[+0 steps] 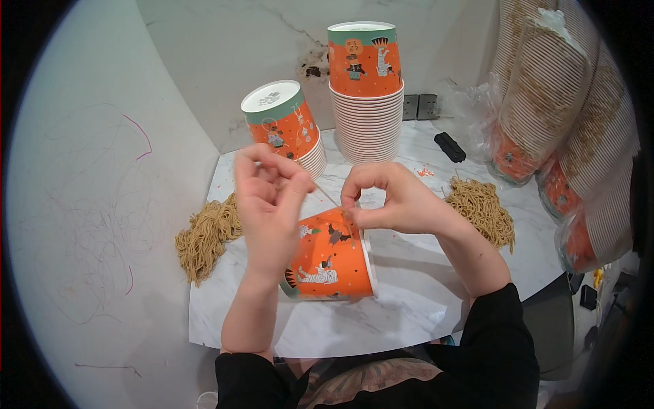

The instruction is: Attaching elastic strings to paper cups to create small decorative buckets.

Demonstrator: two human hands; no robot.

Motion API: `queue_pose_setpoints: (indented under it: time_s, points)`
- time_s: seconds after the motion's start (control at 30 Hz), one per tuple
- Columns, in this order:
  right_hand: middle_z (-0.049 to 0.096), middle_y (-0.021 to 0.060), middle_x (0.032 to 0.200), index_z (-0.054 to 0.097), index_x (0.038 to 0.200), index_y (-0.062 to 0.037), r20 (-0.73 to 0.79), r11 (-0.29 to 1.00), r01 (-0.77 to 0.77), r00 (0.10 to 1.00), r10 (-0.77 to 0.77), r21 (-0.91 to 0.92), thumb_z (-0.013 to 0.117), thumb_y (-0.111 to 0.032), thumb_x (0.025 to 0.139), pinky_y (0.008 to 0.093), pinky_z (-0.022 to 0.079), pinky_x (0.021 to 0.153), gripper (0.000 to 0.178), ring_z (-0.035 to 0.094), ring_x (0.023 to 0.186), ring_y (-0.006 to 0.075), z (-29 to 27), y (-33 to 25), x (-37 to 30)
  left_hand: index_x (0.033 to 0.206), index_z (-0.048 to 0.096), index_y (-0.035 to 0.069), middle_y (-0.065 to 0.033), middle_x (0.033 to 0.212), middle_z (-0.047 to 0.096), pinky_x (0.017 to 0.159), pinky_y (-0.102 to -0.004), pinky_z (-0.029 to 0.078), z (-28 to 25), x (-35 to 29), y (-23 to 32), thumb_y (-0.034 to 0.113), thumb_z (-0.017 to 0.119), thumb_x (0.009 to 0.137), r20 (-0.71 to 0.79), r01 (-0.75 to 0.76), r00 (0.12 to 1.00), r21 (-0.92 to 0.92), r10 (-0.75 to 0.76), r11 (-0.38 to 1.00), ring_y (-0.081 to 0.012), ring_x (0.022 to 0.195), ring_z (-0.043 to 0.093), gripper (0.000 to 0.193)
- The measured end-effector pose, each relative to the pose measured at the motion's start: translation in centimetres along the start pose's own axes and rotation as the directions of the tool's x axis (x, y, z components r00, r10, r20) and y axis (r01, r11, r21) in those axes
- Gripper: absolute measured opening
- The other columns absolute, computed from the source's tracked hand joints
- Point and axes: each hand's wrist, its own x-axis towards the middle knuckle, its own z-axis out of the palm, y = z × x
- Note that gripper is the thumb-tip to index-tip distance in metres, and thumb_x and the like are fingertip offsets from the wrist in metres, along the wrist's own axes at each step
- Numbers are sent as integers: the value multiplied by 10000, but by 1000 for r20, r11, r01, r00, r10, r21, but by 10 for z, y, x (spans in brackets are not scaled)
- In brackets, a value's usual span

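Observation:
An orange paper bucket with Halloween-style figures lies on its side on the table, its white rim turned to the right. Above it, a thin tan string runs taut between my two hands. My left hand is raised, pinching one end of the string between thumb and fingers. Thumb and forefinger of my right hand press together on the string at the bucket's upper side, close to the rim. The exact spot where the string meets the bucket is hidden by my right fingertips.
Bundles of tan string lie left and right on the marble-patterned table. Behind stand a tall bucket stack and a short, tilted one. A black object and bagged bucket stacks are at the right.

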Motion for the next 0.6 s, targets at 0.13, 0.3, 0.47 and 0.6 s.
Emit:
queue_pose_setpoints:
  time_s: [0.13,0.3,0.47,0.6]
  points:
    - [671,19,845,657,789,-23,101,997,-30,994,37,-76,710,-50,751,296,498,835,71,620,864,127,-1,6,-1,1093,390,71,-45,879,605,667,-207,448,-16,7,11,-57,590,936,-121,-51,991,4,51,999,-80,785,597,286]
    - [675,24,863,671,783,-34,100,989,33,995,-19,-141,703,-52,746,298,498,824,52,622,888,138,-2,7,-1,1109,430,86,-29,849,577,572,-189,329,-28,12,16,-36,612,915,-201,-86,975,30,91,996,-71,737,546,292]
    - [666,23,863,674,776,-31,137,994,-29,990,43,-104,696,-51,747,295,492,808,41,615,883,137,-3,7,-1,1122,427,89,-34,846,583,573,-188,329,-28,12,17,-37,615,913,-186,-60,981,27,64,998,-75,749,565,308]
    - [648,27,867,673,785,-20,161,995,-87,982,95,-56,686,-47,753,287,485,795,44,599,866,129,-6,2,-2,1135,431,95,-34,846,591,575,-183,329,-29,13,16,-36,615,913,-177,-34,984,25,38,999,-78,755,582,316]
